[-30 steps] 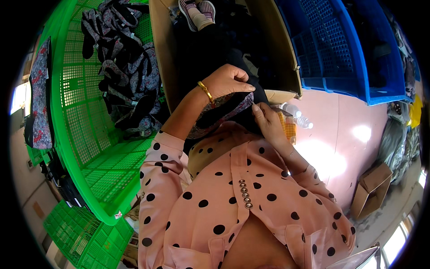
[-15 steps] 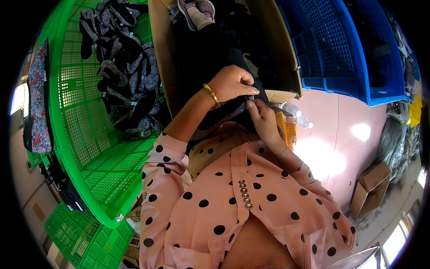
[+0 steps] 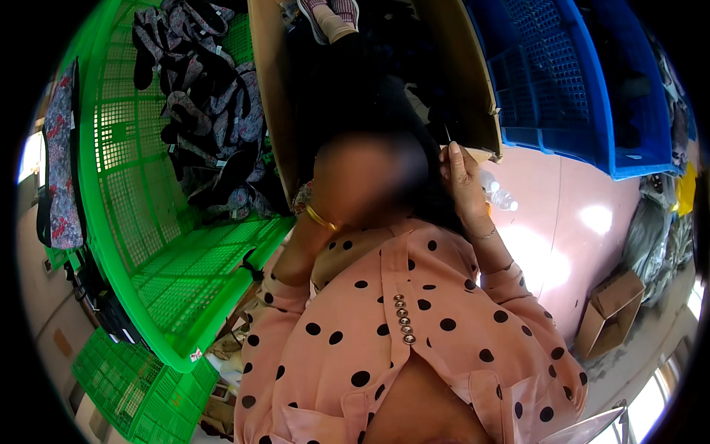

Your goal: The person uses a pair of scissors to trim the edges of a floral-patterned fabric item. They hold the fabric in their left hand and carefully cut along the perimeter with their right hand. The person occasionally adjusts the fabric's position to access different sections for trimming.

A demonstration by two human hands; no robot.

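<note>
My left hand [image 3: 325, 196] is near my lap on the left, below a gold bangle. A blurred patch hides its fingers. A scrap of floral fabric [image 3: 302, 197] shows beside it, and I cannot tell whether the hand grips it. A black strap end [image 3: 252, 265] hangs over the green basket's rim below that wrist. To the right, my right hand [image 3: 462, 174] is raised by the cardboard box's near corner, fingers curled and thumb pointing up. From its thumb tip sticks a thin, pointed metal tool [image 3: 447, 133]; the rest of it is hidden in the hand.
A large green basket [image 3: 126, 222] at left holds a heap of black and floral fabric pieces [image 3: 211, 111]. A cardboard box [image 3: 484, 81] surrounds my outstretched legs. Blue crates [image 3: 543, 81] stand at right, clear bottles [image 3: 503, 200] below them. A small carton [image 3: 610, 311] lies lower right.
My hands, which were together over dark floral fabric on my lap, have parted. The left moved left and toward my body; the right moved right, and a metal point now shows at its thumb.
</note>
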